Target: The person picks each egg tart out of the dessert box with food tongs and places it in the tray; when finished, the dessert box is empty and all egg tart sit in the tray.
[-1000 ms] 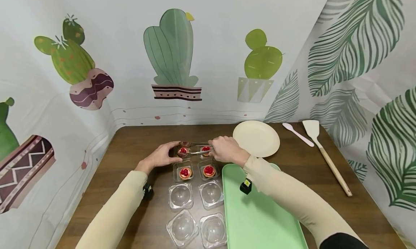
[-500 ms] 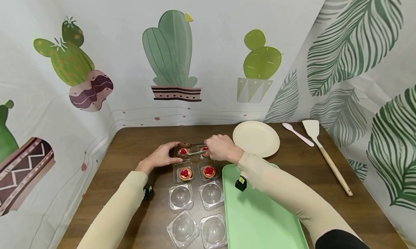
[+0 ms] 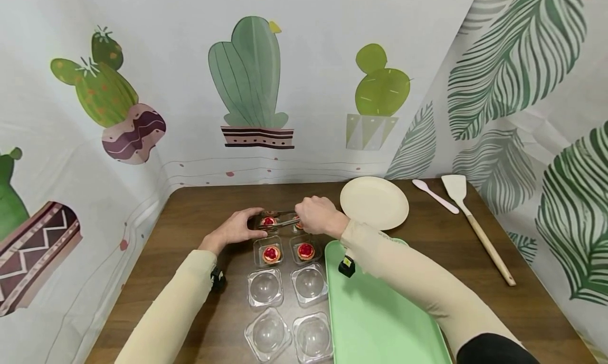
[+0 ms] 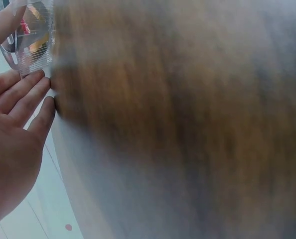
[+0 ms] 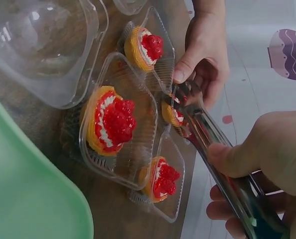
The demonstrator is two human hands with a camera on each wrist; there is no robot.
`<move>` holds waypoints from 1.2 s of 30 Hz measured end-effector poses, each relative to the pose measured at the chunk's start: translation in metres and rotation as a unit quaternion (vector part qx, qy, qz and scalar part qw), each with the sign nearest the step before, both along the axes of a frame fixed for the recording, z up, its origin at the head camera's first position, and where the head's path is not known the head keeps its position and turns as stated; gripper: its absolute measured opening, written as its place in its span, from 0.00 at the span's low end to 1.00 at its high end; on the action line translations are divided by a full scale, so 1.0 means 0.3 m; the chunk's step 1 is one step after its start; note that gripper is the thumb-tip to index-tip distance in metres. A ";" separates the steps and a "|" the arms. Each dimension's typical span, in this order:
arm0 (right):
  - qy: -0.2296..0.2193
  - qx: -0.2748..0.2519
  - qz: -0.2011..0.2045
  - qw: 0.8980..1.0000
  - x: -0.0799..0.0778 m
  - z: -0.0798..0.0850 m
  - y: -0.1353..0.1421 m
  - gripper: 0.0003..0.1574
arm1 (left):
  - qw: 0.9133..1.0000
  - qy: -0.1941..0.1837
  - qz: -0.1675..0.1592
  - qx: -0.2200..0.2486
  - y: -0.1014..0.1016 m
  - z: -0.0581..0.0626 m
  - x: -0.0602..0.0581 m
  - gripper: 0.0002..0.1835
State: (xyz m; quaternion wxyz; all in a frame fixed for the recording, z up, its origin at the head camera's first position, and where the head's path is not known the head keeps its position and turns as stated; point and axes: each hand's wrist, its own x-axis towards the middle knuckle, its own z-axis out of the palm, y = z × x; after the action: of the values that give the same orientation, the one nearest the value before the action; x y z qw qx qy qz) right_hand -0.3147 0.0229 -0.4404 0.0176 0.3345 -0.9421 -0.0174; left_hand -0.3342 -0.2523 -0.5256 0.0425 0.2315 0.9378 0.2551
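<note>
My left hand (image 3: pixel 235 228) holds the far-left clear plastic container (image 4: pixel 38 40), thumb on the near side and fingers on the far side. In that container lies a small tart (image 3: pixel 268 221) with red topping. My right hand (image 3: pixel 319 215) grips metal tongs (image 5: pixel 205 127), whose tips are down at this tart; whether they pinch it cannot be told. Three more containers hold one tart each: the near-left tart (image 3: pixel 271 254), the near-right tart (image 3: pixel 306 251), and the far-right tart (image 5: pixel 162 180), partly hidden by my right hand in the head view.
Several clear domed pieces, one a domed lid (image 3: pixel 264 287), sit closer to me. A green tray (image 3: pixel 380 322) lies to their right, under my right forearm. Behind it stands a cream plate (image 3: pixel 374 202). A pink spoon (image 3: pixel 436 197) and a wooden-handled spatula (image 3: pixel 477 229) lie at the right.
My right hand has shifted a little to the left with the tongs, covering more of the far-right tart. The left hand has stayed at the container.
</note>
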 end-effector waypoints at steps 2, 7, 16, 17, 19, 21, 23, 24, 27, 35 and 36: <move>-0.002 0.001 -0.001 1.000 0.001 0.000 -0.003 0.16 | 1.000 -0.005 0.002 0.000 0.001 0.000 0.002 0.44; 0.003 0.006 -0.009 1.000 0.003 -0.003 -0.005 0.14 | 1.000 -0.012 0.004 0.001 0.004 0.002 0.006 0.44; -0.004 0.005 -0.005 1.000 0.000 -0.001 0.000 0.15 | 1.000 -0.013 0.004 0.002 0.004 0.007 0.006 0.44; -0.007 0.007 -0.003 1.000 0.001 0.002 0.000 0.16 | 1.000 -0.013 0.004 0.002 0.004 0.008 0.006 0.44; -0.011 0.007 0.001 1.000 0.002 0.005 0.000 0.16 | 1.000 -0.015 0.004 0.002 0.004 0.009 0.006 0.44; -0.009 0.008 0.002 1.000 0.001 0.006 0.001 0.15 | 1.000 -0.014 0.005 0.001 0.004 0.010 0.006 0.44; -0.001 0.009 0.003 1.000 0.000 0.007 0.001 0.15 | 1.000 -0.016 0.005 0.001 0.005 0.011 0.005 0.44; 0.005 0.010 0.004 1.000 -0.001 0.006 0.002 0.14 | 1.000 -0.017 0.006 0.001 0.005 0.011 0.004 0.44; 0.024 0.013 0.009 1.000 -0.003 0.003 0.007 0.13 | 1.000 -0.019 0.006 0.001 0.006 0.014 0.005 0.44; 0.039 0.009 0.019 0.999 -0.005 -0.010 0.022 0.11 | 1.000 -0.015 0.009 0.005 0.005 0.012 0.011 0.44; 0.038 0.009 0.018 0.999 -0.005 -0.010 0.024 0.11 | 1.000 -0.016 0.009 0.005 0.005 0.011 0.011 0.44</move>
State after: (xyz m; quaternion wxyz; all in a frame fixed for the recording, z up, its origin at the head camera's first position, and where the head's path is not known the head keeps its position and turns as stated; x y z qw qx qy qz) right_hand -0.3161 0.0300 -0.4433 0.0505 0.3511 -0.9342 -0.0384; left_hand -0.3310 -0.2507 -0.5224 0.0542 0.2190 0.9378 0.2638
